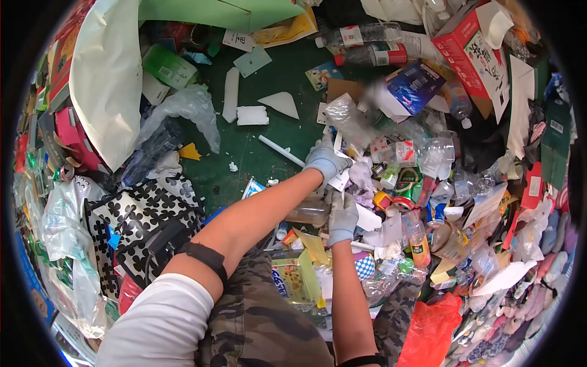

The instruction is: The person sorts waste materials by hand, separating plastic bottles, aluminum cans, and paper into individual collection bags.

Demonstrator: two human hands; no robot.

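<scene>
Grey-white gloves cover both of my hands. My left hand [327,160] reaches over the pile near the middle, its index finger stretched forward beside a crumpled clear plastic piece [350,119]. Under its palm lies a white paper scrap [339,178]. Closer to my body, my right hand [342,219] rests among the items with its fingers apart, next to a clear plastic container [309,210] and a white piece [368,218]. A white tube [281,150] lies on the green surface [244,156], just left of my left hand.
Bottles [361,35] and a red box [468,55] lie at the upper right. A patterned black-and-white bag [143,214] sits at the left, below a large white sheet [104,79]. Foam pieces [252,115] lie on the green surface. A red plastic bag [431,330] is at the lower right.
</scene>
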